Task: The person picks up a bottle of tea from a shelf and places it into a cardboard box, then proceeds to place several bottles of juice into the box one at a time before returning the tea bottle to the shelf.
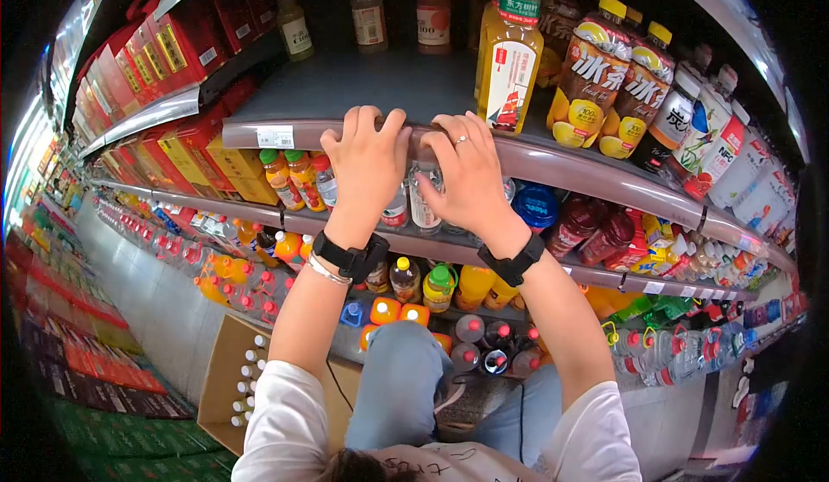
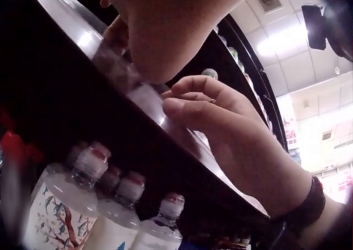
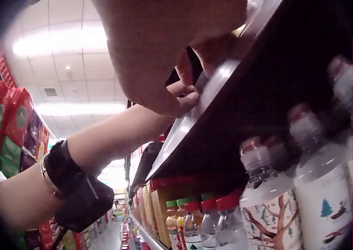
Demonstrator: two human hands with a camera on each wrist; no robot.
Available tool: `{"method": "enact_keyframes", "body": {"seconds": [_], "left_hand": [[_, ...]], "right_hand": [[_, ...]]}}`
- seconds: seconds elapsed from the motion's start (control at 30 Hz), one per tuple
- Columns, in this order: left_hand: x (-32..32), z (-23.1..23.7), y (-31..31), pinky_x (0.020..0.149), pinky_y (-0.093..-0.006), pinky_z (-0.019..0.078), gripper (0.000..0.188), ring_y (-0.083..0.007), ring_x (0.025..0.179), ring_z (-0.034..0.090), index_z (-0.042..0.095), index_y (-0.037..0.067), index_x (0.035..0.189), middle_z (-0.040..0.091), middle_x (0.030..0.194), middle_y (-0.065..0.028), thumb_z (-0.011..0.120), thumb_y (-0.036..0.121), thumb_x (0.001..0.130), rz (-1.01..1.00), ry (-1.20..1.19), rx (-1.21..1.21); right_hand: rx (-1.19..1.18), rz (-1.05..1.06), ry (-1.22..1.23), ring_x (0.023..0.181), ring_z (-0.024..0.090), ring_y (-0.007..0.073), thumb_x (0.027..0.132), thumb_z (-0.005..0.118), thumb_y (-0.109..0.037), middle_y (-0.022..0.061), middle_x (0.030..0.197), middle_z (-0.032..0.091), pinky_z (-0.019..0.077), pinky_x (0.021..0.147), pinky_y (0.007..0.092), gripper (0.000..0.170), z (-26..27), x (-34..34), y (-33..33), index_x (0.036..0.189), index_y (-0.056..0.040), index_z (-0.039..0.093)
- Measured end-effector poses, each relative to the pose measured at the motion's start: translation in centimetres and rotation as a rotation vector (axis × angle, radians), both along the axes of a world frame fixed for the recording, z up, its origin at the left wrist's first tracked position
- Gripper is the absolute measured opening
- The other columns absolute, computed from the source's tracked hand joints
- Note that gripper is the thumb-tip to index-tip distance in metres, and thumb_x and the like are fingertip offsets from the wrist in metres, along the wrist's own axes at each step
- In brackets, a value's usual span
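Note:
Both hands are at the brown front edge strip of a store shelf. My left hand grips it with fingers bent over the top. Close beside it, my right hand, with a ring on one finger, holds the same strip, fingers over it and thumb lower down. In the left wrist view the right hand's thumb lies against the strip. A white price tag sits on the strip left of the hands. Right behind the right hand stands a yellow tea bottle.
Lemon tea bottles and other drinks fill the shelf's right side. Small bottles stand at its back. Clear water bottles sit on the level below. Red gift boxes line the left; an open cardboard box stands on the floor.

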State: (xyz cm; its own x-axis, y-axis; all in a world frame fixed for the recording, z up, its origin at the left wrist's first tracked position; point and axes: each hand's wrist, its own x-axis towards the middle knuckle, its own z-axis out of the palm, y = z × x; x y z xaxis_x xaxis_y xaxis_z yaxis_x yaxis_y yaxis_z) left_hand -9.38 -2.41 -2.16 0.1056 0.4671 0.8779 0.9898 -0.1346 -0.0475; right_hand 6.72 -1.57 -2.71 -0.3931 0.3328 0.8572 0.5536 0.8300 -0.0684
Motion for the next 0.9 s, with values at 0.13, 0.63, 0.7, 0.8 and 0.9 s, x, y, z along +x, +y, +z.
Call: {"method": "enact_keyframes", "body": {"seconds": [0.13, 0.63, 0.7, 0.8, 0.9], "left_hand": [[-0.3, -0.3, 0.3, 0.075, -0.0435, 0.0334, 0.017, -0.0211, 0.099, 0.053, 0.061, 0.020, 0.099, 0.054, 0.094, -0.0027, 0.066, 0.026, 0.084, -0.017, -0.009, 0.020], [-0.8, -0.3, -0.3, 0.074, -0.0437, 0.0357, 0.021, -0.0208, 0.100, 0.053, 0.062, 0.022, 0.104, 0.054, 0.094, -0.0017, 0.065, 0.027, 0.084, -0.083, -0.111, 0.000], [-0.9, -0.3, -0.3, 0.074, -0.0440, 0.0357, 0.022, -0.0207, 0.102, 0.052, 0.062, 0.022, 0.105, 0.055, 0.096, -0.0015, 0.066, 0.026, 0.084, -0.094, -0.116, 0.000], [-1.2, -0.5, -0.2, 0.075, -0.0444, 0.0359, 0.026, -0.0207, 0.104, 0.052, 0.062, 0.022, 0.108, 0.056, 0.099, -0.0012, 0.066, 0.026, 0.083, -0.117, -0.114, 0.001], [-1.4, -0.7, -0.1, 0.076, -0.0447, 0.0361, 0.030, -0.0209, 0.106, 0.052, 0.061, 0.022, 0.112, 0.056, 0.101, -0.0015, 0.067, 0.025, 0.082, -0.143, -0.111, 0.022]], "right_hand": [[-0.010, -0.032, -0.055, 0.117, 0.046, 0.0376, 0.066, 0.075, -0.016, 0.0180, 0.118, 0.050, 0.0297, 0.110, 0.0520, 0.046, 0.2, -0.2, -0.3, 0.105, -0.0061, 0.053], [0.011, -0.086, -0.135, 0.116, 0.047, 0.0394, 0.066, 0.076, -0.016, 0.0192, 0.119, 0.051, 0.0320, 0.108, 0.0516, 0.051, 1.0, -0.7, -1.0, 0.110, -0.0045, 0.052], [0.004, -0.109, -0.136, 0.114, 0.048, 0.0386, 0.068, 0.073, -0.015, 0.0193, 0.117, 0.053, 0.0331, 0.107, 0.0507, 0.051, 1.4, -0.8, -1.1, 0.113, -0.0031, 0.052], [0.006, -0.172, -0.155, 0.111, 0.052, 0.0372, 0.072, 0.067, -0.013, 0.0190, 0.111, 0.058, 0.0348, 0.106, 0.0497, 0.047, 1.7, -1.1, -1.2, 0.115, -0.0013, 0.052], [0.067, -0.317, -0.262, 0.110, 0.055, 0.0365, 0.077, 0.062, -0.012, 0.0180, 0.105, 0.063, 0.0356, 0.106, 0.0491, 0.038, 2.4, -1.4, -1.0, 0.113, -0.0014, 0.055]]}}
